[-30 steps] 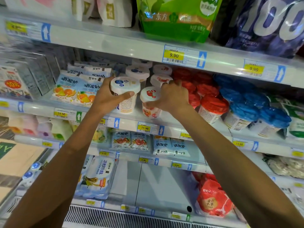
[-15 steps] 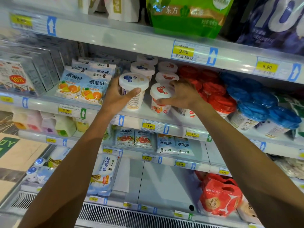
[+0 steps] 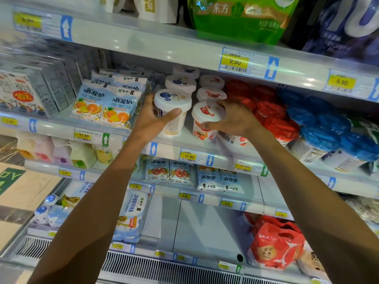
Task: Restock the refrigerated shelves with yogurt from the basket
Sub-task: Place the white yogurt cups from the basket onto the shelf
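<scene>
A white yogurt cup with a blue-marked lid (image 3: 174,99) stands at the front of the refrigerated shelf (image 3: 185,138), with the left hand (image 3: 151,117) wrapped around its side. Just beside it, the right hand (image 3: 235,117) grasps the lid end of a strawberry yogurt cup (image 3: 203,130), which leans slightly. Matching cups line up behind each. Fruit yogurt pouches (image 3: 106,107) lie to the left, and red-lidded tubs (image 3: 272,111) and blue-lidded tubs (image 3: 328,124) to the right.

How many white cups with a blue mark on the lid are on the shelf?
3, in one row: the front cup held in the left hand, the second cup behind it, the third cup farthest back. More may be hidden.
</scene>
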